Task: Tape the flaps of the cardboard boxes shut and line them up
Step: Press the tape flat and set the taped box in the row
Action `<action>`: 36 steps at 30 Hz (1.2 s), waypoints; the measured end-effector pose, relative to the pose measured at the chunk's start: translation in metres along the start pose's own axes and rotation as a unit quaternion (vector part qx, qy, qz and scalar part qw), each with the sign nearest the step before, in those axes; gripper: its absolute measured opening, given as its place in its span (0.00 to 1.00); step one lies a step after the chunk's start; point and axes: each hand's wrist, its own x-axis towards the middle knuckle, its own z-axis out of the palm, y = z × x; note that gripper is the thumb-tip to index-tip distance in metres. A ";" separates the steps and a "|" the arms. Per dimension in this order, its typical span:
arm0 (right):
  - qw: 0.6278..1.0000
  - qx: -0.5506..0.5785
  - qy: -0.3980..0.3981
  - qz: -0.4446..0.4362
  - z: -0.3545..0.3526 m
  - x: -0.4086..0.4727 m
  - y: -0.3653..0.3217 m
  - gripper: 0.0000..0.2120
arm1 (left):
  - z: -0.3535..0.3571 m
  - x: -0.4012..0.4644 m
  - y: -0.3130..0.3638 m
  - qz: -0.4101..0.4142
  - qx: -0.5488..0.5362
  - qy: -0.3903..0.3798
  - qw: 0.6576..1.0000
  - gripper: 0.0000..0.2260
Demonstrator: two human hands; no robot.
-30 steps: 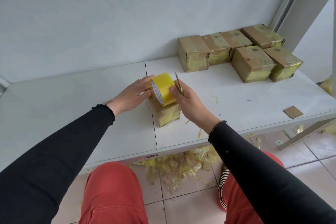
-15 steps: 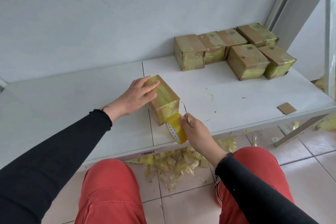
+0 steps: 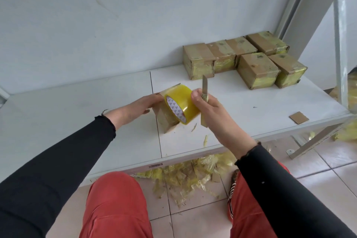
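Left hand [image 3: 135,109] grips the box [image 3: 164,120] near the table [image 3: 77,121] edge. Right hand [image 3: 214,114] clutches tape roll [image 3: 180,105] and knife [image 3: 204,92] against the box; bare table beyond it.

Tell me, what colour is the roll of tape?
Yellow and see-through, with a white inner ring patterned with small grey triangles. The roll of tape shows in the head view.

Your roll of tape [image 3: 181,105] and left hand [image 3: 135,109] hide most of the box [image 3: 164,121] you're working on; only its lower near corner shows. Your right hand [image 3: 216,118] covers the middle of the knife [image 3: 204,87]. The picture's bottom edge cuts off both your sleeves and knees. Marks on the far boxes [image 3: 257,69] are too small to read, as is the barcode label [image 3: 155,165].
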 end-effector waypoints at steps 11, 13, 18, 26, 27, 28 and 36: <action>0.997 -0.050 -0.060 -0.018 0.009 0.034 0.002 0.14 | 0.002 0.005 0.003 0.134 0.010 0.167 0.977 0.16; 0.995 -0.081 -0.041 -0.034 0.011 0.037 0.003 0.15 | 0.001 0.007 0.003 0.123 -0.013 0.165 0.978 0.16; 0.994 -0.065 0.005 -0.089 0.018 0.020 0.006 0.15 | 0.000 0.010 0.007 0.140 -0.032 0.149 0.978 0.18; 0.972 -0.222 0.014 0.081 0.014 -0.025 0.074 0.17 | -0.001 0.017 0.003 0.142 0.014 0.137 0.980 0.19; 0.969 -0.232 0.013 0.085 0.015 -0.022 0.075 0.18 | -0.003 0.016 0.006 0.138 0.039 0.140 0.980 0.20; 0.967 -0.239 0.011 0.084 0.016 -0.020 0.076 0.18 | -0.007 0.017 0.010 0.138 0.075 0.143 0.977 0.19; 0.976 -0.197 0.021 0.095 0.021 -0.012 0.088 0.21 | 0.042 0.019 0.053 0.044 0.539 0.186 0.821 0.53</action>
